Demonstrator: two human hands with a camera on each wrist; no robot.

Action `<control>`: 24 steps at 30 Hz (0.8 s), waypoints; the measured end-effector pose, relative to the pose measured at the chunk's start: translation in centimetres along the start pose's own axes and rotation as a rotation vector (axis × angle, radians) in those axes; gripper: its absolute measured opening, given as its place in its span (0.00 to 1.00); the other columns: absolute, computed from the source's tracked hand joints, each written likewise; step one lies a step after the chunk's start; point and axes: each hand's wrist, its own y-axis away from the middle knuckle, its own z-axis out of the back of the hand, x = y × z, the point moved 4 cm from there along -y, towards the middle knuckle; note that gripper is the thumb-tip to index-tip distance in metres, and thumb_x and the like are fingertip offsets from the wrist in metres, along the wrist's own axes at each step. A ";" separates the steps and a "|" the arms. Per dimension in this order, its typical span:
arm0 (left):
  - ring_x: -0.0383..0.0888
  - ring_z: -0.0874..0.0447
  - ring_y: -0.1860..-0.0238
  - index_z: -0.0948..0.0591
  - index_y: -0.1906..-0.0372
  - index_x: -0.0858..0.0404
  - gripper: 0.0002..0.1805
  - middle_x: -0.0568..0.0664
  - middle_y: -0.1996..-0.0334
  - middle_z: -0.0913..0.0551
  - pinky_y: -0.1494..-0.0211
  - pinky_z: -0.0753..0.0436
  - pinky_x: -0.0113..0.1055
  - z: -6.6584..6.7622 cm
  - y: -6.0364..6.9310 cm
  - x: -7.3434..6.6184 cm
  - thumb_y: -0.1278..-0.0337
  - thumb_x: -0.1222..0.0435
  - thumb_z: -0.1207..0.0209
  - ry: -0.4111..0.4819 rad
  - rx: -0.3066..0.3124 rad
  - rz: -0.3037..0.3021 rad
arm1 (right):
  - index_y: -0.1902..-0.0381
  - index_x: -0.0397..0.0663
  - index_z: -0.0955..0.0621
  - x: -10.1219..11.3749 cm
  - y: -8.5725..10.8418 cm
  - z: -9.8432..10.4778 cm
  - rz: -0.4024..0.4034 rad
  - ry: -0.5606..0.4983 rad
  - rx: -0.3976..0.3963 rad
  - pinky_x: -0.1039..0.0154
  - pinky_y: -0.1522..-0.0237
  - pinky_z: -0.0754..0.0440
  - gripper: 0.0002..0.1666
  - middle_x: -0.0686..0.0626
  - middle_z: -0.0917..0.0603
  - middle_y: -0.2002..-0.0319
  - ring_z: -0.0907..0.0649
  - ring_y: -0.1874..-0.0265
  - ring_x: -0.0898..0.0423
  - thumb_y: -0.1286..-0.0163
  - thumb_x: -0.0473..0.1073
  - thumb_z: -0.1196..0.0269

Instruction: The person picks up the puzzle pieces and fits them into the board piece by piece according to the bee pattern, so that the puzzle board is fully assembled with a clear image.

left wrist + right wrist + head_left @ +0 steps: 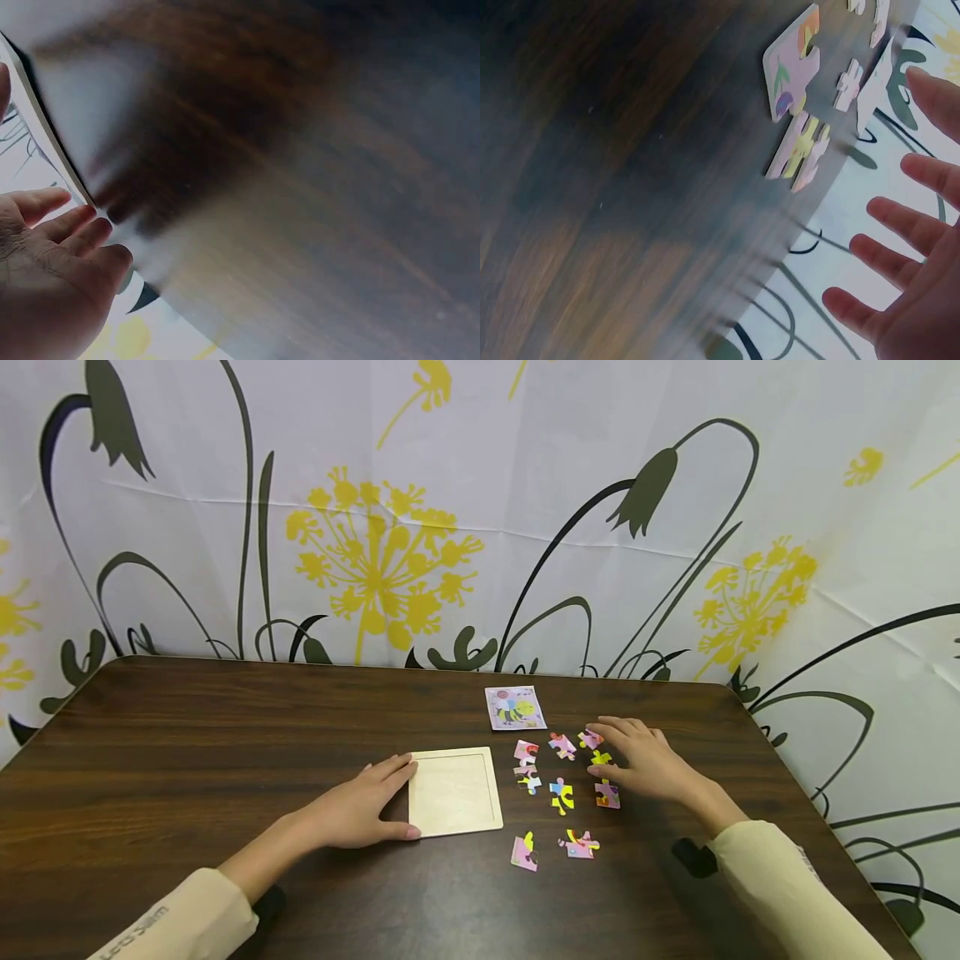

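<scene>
My left hand lies along the left side of a pale wooden puzzle tray, thumb at the near corner and fingertips at the far corner. In the left wrist view, the tray's thin edge shows beside the loosely bent fingers. To the right, my right hand reaches over the far right jigsaw pieces, fingers spread and nothing held. The right wrist view shows its fingers apart from a pink corner jigsaw piece. A yellow jigsaw piece shows between thumb and fingers in the head view.
Several more jigsaw pieces, including a pink and yellow one and a near one, lie between tray and right hand. Behind them is a picture card with a bee. A floral cloth hangs beyond the dark wooden table.
</scene>
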 end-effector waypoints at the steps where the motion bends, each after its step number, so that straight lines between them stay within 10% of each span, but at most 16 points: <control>1: 0.60 0.51 0.33 0.43 0.33 0.73 0.48 0.64 0.32 0.48 0.36 0.49 0.56 -0.1 0.0 0.0 0.50 0.46 0.39 0.001 0.003 0.003 | 0.38 0.46 0.31 0.1 -0.1 -0.1 0.001 -0.008 0.001 0.37 0.49 0.41 0.37 0.40 0.33 0.39 0.36 0.41 0.40 0.42 0.55 0.36; 24: 0.61 0.48 0.34 0.43 0.34 0.75 0.47 0.65 0.32 0.48 0.40 0.49 0.62 0.2 -0.1 0.3 0.49 0.49 0.39 -0.021 0.021 -0.049 | 0.42 0.44 0.26 2.9 -2.7 -1.6 0.095 -0.185 0.067 0.40 0.47 0.40 0.29 0.43 0.26 0.46 0.32 0.45 0.44 0.38 0.53 0.39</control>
